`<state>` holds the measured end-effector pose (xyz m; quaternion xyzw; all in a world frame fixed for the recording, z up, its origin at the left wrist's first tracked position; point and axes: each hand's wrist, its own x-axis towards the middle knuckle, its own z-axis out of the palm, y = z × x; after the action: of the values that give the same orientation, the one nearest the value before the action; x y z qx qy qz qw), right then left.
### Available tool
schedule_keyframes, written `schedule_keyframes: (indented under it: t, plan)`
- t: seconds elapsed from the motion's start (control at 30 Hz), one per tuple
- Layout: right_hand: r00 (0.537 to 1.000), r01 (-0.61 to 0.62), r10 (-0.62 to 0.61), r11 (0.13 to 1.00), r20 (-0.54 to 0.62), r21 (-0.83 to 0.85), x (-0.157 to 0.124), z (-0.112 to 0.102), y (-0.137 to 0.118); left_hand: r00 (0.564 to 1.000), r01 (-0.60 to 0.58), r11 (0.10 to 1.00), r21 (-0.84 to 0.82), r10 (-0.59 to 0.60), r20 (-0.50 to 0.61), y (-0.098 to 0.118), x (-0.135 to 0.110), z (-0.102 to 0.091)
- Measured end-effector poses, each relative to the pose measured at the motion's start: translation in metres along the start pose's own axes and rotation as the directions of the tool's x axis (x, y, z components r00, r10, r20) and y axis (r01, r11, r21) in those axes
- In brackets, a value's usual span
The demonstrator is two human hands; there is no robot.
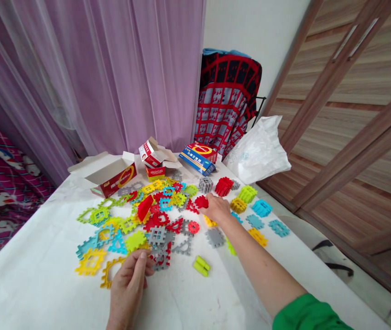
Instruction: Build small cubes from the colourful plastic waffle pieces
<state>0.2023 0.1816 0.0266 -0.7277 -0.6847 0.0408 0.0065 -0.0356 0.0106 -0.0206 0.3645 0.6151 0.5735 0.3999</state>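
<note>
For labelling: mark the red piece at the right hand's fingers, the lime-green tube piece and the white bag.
red piece [200, 201], head view, on its exposed left part.
lime-green tube piece [201, 266], head view, middle of the two tubes.
white bag [259, 153], head view, centre of its crumpled side.

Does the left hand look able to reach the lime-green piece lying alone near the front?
Probably yes: the lime-green piece lies on bare cloth close to the left hand, and the right forearm passes beside it, not over.

Nothing legible from my view: red carton [115, 178], small red-white box [151, 156] & blue box [195, 161] carry print, chars too small/blurred to read.
</note>
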Motion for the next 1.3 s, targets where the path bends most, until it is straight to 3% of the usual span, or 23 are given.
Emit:
schedule_keyframes:
  t: [0.7,0.77,0.87,0.97,1.07,1.17,1.3]
  plan:
    - [0.996,-0.065,0.065,0.998,0.056,0.005,0.002,-0.012,-0.004,1.000,-0.003,0.999,-0.037,0.003,-0.013,-0.005,0.002,0.001]
    - [0.998,-0.065,0.064,0.996,0.019,0.058,0.001,-0.017,0.004,1.000,-0.008,0.999,-0.050,0.006,-0.029,-0.004,0.001,0.003]
    - [0.989,-0.017,0.046,0.979,-0.138,0.204,-0.010,-0.019,0.016,0.997,-0.029,0.996,-0.079,0.023,-0.076,-0.003,-0.002,0.008]
    - [0.943,0.134,-0.005,0.921,-0.332,0.365,-0.037,-0.003,0.017,0.993,-0.050,0.994,-0.098,0.039,-0.113,-0.007,-0.001,0.010]
    - [0.880,0.340,-0.093,0.809,-0.467,0.479,-0.069,0.028,0.007,0.993,-0.049,0.994,-0.100,0.038,-0.110,-0.015,0.003,0.008]
    - [0.795,0.490,-0.142,0.724,-0.590,0.486,-0.094,0.053,-0.006,0.995,-0.037,0.995,-0.093,0.028,-0.094,-0.020,0.009,0.005]
    - [0.685,0.639,-0.227,0.643,-0.692,0.421,-0.112,0.060,-0.018,0.996,-0.076,0.993,-0.086,0.071,-0.059,-0.019,0.010,0.002]
